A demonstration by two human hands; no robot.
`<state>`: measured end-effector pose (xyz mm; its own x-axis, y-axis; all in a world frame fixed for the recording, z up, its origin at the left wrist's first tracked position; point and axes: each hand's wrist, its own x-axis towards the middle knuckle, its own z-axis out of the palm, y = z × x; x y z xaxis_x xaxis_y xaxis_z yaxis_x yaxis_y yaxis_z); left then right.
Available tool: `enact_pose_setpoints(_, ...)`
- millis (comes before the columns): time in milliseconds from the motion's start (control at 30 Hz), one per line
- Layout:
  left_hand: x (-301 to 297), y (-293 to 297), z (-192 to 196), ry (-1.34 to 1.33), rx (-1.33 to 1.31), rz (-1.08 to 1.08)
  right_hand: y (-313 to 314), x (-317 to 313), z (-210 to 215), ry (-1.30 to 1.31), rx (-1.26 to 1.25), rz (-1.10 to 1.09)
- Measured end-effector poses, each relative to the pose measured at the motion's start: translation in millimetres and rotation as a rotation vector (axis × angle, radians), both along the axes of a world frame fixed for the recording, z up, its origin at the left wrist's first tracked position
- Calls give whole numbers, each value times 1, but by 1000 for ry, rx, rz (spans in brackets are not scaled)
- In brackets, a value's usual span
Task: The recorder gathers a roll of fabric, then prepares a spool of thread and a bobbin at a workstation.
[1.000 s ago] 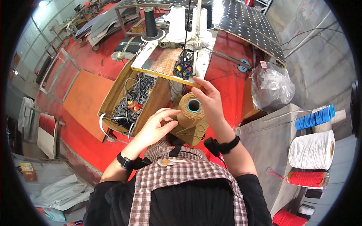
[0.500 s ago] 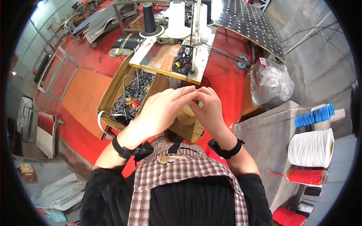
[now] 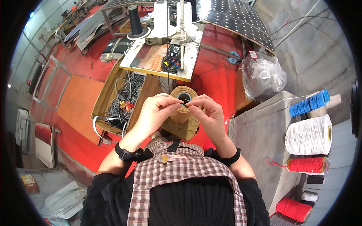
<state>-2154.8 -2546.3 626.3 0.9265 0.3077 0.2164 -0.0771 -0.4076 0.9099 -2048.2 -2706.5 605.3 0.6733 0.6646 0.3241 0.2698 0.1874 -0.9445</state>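
Note:
Both hands meet in front of my apron, fingertips a small gap apart. My left hand (image 3: pixel 158 110) is pinched, thumb against forefinger, on something too small to name. My right hand (image 3: pixel 209 113) pinches likewise, facing it; a thin dark bit shows at its fingertips, but its kind is unclear. Just below and beyond the fingers stands a spool of tan cord (image 3: pixel 180 116), its dark hollow core showing between the hands. A loose loop of tan cord (image 3: pixel 193 130) lies by its base.
Left of the spool is a wooden drawer (image 3: pixel 138 107) full of tangled grey cords (image 3: pixel 120 98). Beyond stands a worktable (image 3: pixel 152 69) with cones of white thread (image 3: pixel 161 20) and black thread (image 3: pixel 135 22). At right, a grey cabinet (image 3: pixel 260 116) adjoins white (image 3: pixel 307 135), blue (image 3: pixel 309 103) and red spools (image 3: pixel 307 164).
My hands have drawn apart from their overlapped position and come down slightly, so the tan spool's top now shows. The view has shifted a little to the right.

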Motion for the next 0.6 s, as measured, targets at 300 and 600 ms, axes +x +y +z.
enact_pose_setpoints(300, -11, 0, -9, 6, -735, 7, 9, -16, -3, 373, 172, 217)
enact_pose_setpoints(600, -14, -7, -10, 4, -850, 5, 10, -27, 0, 388, 165, 222)
